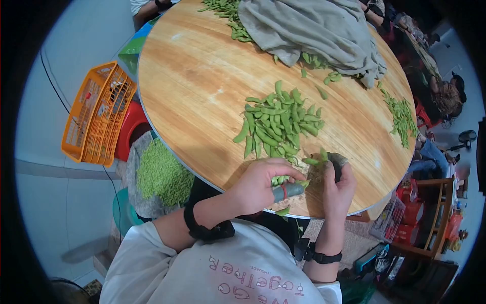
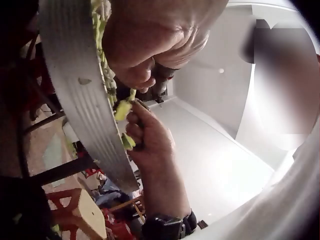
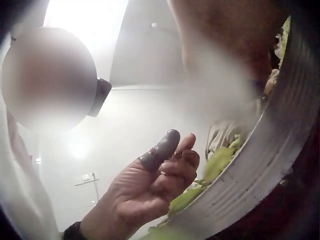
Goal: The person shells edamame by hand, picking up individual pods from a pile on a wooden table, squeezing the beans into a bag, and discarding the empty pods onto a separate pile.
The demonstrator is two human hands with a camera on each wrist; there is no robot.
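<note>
Beside a pile of green edamame pods (image 1: 276,121), both hands work at the near edge of the round wooden table (image 1: 187,101). My left hand (image 1: 253,185) curls its fingers round some pale green beans (image 1: 278,180). Its thumb wears a grey finger cover (image 3: 161,150) with a red band. A pod (image 1: 305,183) shows at that thumb's tip. With thumb and forefinger, my right hand (image 1: 338,190) pinches a pod (image 2: 122,110); a dark cover (image 1: 338,161) sits on one finger. Another pod (image 1: 310,161) lies just left of these fingertips.
Shelled green beans (image 1: 162,172) fill a cloth-lined container at the left below the table. Behind them are an orange basket (image 1: 96,121) and a red stool (image 1: 132,126). A grey cloth (image 1: 314,30) covers more pods at the far side; loose pods (image 1: 401,117) lie right.
</note>
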